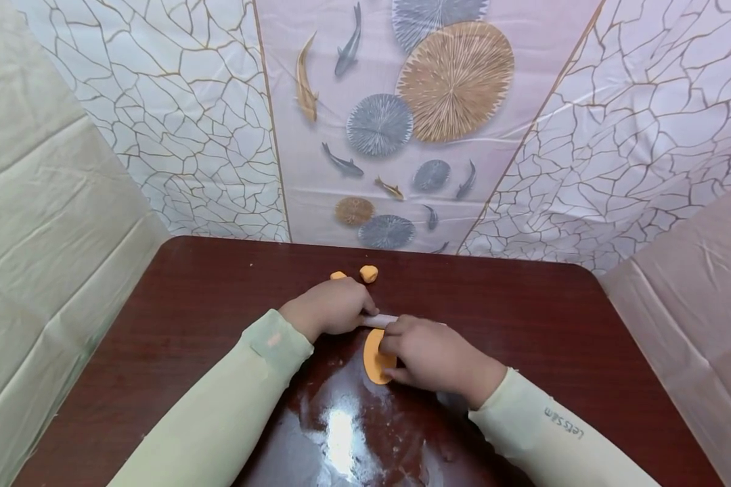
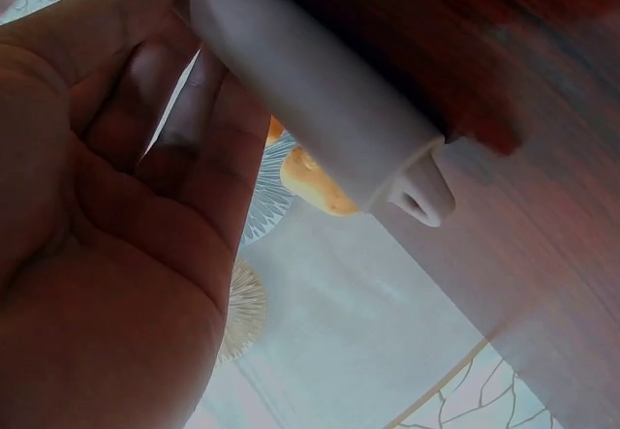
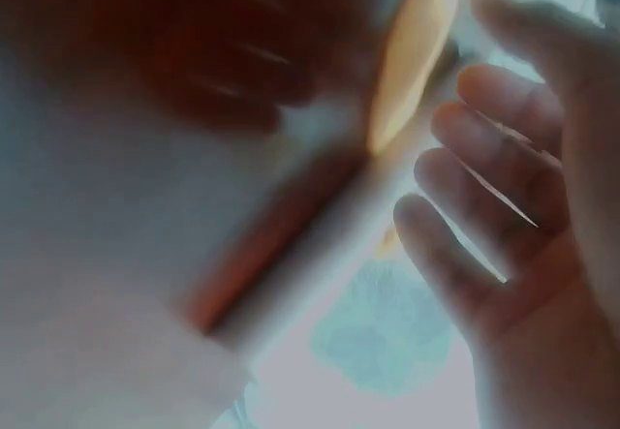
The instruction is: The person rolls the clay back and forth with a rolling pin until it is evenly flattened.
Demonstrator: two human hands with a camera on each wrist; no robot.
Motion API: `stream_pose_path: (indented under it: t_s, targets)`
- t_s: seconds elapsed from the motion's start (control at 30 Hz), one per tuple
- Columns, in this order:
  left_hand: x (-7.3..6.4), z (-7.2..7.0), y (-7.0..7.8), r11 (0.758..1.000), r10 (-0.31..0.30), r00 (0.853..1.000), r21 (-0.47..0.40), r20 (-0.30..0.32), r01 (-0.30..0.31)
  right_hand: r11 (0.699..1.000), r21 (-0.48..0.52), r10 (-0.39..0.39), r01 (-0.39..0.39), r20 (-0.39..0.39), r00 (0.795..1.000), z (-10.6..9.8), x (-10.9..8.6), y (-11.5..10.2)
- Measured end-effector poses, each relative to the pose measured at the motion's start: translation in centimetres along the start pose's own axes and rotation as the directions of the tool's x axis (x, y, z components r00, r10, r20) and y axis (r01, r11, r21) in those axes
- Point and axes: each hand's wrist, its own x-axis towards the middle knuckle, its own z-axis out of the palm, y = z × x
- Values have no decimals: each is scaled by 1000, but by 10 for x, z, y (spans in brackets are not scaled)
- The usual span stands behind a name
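A whitish rolling pin (image 1: 380, 320) lies crosswise between the two hands, just beyond a flattened orange oval of dough (image 1: 375, 365) on the table. My left hand (image 1: 335, 308) pinches the pin near its left end. In the left wrist view the thumb and fingers meet at the pin's barrel (image 2: 320, 90), and the looped handle sticks out past it. Over the right side of the dough hovers my right hand (image 1: 435, 355), hiding part of it and the pin's right end. The right wrist view shows its fingers (image 3: 470, 172) loosely bent and spread, beside the blurred dough (image 3: 417, 51).
Two orange dough lumps, one round (image 1: 368, 273) and one partly behind the left hand (image 1: 338, 275), sit toward the back of the dark red-brown table (image 1: 219, 284). Whitish smears and a bright reflection mark the table's near part. Patterned cloth (image 1: 219, 101) hangs behind it.
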Motion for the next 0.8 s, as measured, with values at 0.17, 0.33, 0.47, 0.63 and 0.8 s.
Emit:
stream_pose_path:
  t_s: [0.17, 0.33, 0.47, 0.63, 0.8]
  targets:
    - [1, 0, 0, 1000, -7, 1000, 7, -5, 7, 999, -10, -32, 33, 76, 997, 7, -4, -8]
    - [1, 0, 0, 1000, 0, 1000, 12, -16, 0, 996, -44, -70, 73, 72, 995, 11, -4, -7]
    - [0, 0, -1, 1000, -1, 1000, 27, -21, 2, 977, -148, -159, 157, -3, 987, 14, -6, -6]
    - [-1, -2, -1, 1000, -12, 1000, 27, -20, 12, 933, -284, -261, 220, -114, 959, 21, -7, -9]
    - [-2, -3, -1, 999, -34, 999, -14, -16, 34, 923, -323, -266, 210, -140, 954, 23, -6, -15]
